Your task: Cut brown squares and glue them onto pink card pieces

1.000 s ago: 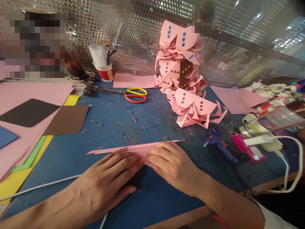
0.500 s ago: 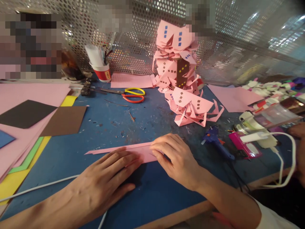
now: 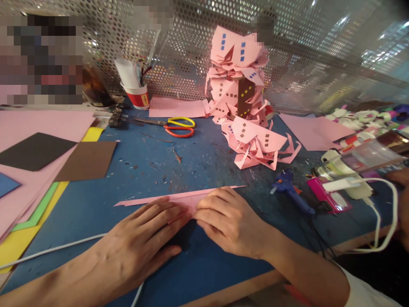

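Observation:
A long folded strip of pink paper lies on the blue table, its pointed ends showing left and right of my hands. My left hand rests flat over its left part, fingers extended and thumb apart. Close beside those fingertips, my right hand has its fingers bent and pressed together on the strip's lower edge. Beyond my hands stands a pile of folded pink paper pieces with small blue, brown and yellow squares.
Scissors and a red-and-white cup of tools sit behind. Coloured sheets cover the left side. At right are a blue glue gun, a magenta device and a white cable; another person's arm shows at the edge.
My right hand has moved slightly left and down along the strip, toward my left fingertips, uncovering the strip's right pointed end. My left hand has stayed in place.

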